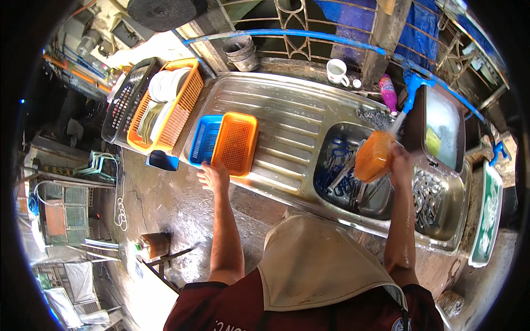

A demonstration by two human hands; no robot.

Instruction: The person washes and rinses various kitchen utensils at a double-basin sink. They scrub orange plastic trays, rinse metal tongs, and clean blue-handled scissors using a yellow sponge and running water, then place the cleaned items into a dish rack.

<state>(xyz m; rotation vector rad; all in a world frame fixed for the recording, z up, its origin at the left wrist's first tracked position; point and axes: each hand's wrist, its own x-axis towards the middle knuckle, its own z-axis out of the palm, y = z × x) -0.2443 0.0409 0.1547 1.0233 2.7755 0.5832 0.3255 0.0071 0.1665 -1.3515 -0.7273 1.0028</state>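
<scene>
My right hand (401, 165) grips an orange plastic basket (372, 159), tilted over the left sink basin (321, 178). Water from a blue plastic faucet (412, 91) runs down at the basket's upper edge. Below it, scissors with blue handles (340, 151) and other metal utensils fill much of that basin. My left hand (215, 177) has its fingers apart at the near end of another orange basket (235, 145) on the ribbed steel drainboard (285, 128); whether it touches the rim I cannot tell. A blue basket (203, 142) sits partly under that orange one.
Metal cutlery (424, 198) lies in the right basin. Behind it stands a tub of suds (443, 120) with a yellow sponge (433, 141). A pink bottle (388, 93) and white mug (336, 71) line the back edge. At left, an orange dish rack (180, 109) holds plates.
</scene>
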